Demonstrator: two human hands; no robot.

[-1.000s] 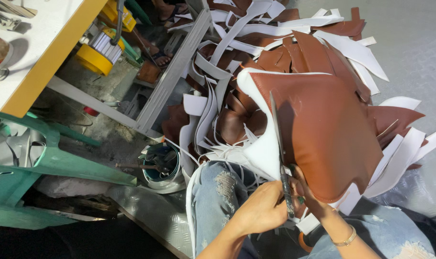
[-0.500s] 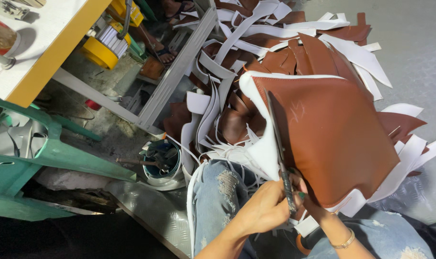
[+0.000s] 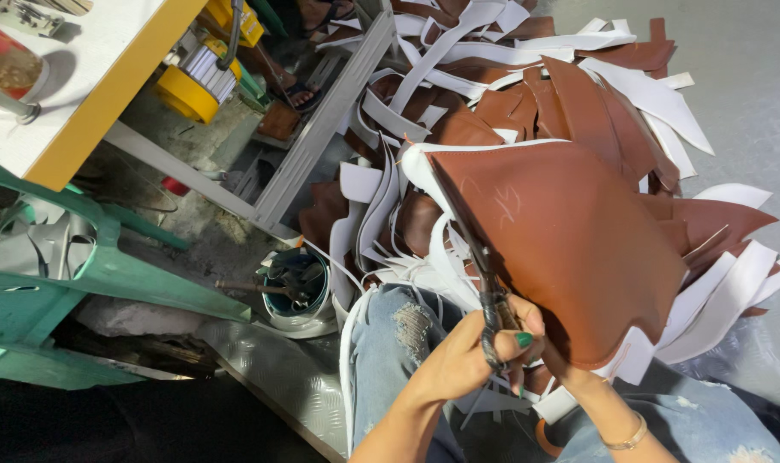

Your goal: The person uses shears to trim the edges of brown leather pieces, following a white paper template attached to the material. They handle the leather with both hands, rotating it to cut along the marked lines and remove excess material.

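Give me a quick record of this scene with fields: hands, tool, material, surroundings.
left hand: left hand grips the scissors
right hand: right hand holds the lower edge of the brown leather panel
tool: scissors, blades along the panel's white left edge
floor: heap of brown and white offcuts
nearby: green plastic chair, yellow motor

A large brown leather piece [image 3: 570,249], white-backed along its edge, is held up above the scrap pile [image 3: 493,94]. Dark scissors [image 3: 484,283] cut along its left edge, blades pointing toward that pile.
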